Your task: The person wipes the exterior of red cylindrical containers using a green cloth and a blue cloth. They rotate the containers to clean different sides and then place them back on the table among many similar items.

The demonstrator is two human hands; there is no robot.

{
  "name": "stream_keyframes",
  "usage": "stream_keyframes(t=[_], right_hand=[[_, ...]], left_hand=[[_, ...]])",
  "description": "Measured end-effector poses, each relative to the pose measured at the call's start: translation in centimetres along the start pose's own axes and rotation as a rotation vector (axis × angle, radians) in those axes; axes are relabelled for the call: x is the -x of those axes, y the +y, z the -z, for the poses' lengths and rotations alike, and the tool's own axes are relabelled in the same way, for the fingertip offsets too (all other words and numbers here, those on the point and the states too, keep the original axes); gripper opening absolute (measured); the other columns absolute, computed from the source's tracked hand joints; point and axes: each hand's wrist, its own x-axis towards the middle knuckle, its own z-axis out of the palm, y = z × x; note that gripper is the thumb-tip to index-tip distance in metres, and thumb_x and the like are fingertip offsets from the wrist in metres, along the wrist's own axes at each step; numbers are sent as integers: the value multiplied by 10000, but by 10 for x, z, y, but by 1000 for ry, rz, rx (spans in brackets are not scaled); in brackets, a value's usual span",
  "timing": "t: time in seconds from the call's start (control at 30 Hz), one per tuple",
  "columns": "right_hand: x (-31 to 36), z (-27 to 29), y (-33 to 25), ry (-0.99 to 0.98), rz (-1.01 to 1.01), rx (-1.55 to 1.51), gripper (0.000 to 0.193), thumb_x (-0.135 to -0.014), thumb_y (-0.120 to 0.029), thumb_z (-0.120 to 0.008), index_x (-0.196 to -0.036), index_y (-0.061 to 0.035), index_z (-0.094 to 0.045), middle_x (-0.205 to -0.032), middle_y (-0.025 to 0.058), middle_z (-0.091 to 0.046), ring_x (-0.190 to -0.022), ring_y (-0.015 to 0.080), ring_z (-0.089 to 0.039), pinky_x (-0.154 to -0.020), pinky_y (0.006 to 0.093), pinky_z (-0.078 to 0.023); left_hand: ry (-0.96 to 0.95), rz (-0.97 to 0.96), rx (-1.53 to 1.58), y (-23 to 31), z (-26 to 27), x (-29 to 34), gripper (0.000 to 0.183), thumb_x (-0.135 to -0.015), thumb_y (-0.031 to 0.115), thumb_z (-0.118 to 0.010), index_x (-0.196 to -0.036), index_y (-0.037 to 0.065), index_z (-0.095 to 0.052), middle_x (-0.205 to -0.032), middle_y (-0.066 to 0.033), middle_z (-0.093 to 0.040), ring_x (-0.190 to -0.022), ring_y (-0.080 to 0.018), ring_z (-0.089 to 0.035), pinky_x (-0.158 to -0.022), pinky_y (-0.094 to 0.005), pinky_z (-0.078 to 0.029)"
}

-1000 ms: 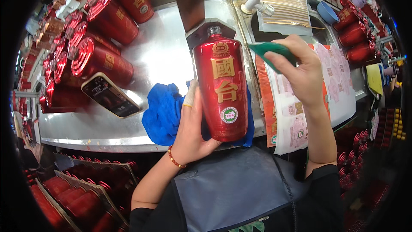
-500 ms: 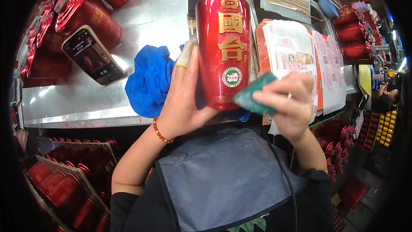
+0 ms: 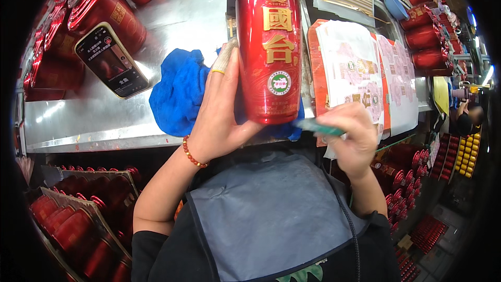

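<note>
A glossy red bottle [image 3: 255, 68] with raised gold characters and a round green-and-white emblem lies in front of me, its neck pointing away. My left hand [image 3: 222, 109] grips its left side and base, the thumb under the bottom end; one finger wears a pale cloth finger cover with a yellow edge. Just right of the base, my right hand [image 3: 350, 138] pinches a flat green scraper [image 3: 322, 128], seen nearly edge-on and slightly blurred. Left of the bottle, a crumpled blue cloth [image 3: 180, 91] lies beside my left hand.
Sheets of decals [image 3: 349, 68] lie right of the bottle on an orange-red backing. A phone [image 3: 112, 60] leans against red bottles [image 3: 107, 15] on the metal table [image 3: 193, 0]. Crated red bottles [image 3: 78, 230] stand low at left. A blue bowl [image 3: 395, 7] sits far right.
My right hand has moved down, and the green scraper has turned from broad side to nearly edge-on, off the bottle's front. My left hand keeps its hold; the view has shifted slightly.
</note>
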Motion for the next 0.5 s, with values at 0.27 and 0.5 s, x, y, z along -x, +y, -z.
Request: stream_keyframes(t=[0.27,0.5], right_hand=[[-23,-17,-31,-75,393,353,542,-564,-14,-787,-1102,-78,-799,-812,8,-574,-717,199,-559,-611,329,-440],[-39,-8,-37,-62,352,443,455,-604,-19,-820,-1056,-58,-791,-774,16,-545,-698,199,-521,-590,339,-425]], left_hand=[[93,112,-18,36,2,-9,1091,-704,124,-904,-1586,-56,-288,-1635,-292,-292,-1505,-431,-336,-1223,-452,-323],[122,128,-72,45,3,-10,1042,-707,91,-892,-1565,-78,-326,-1613,-313,-324,-1481,-453,-376,-1193,-458,-377]])
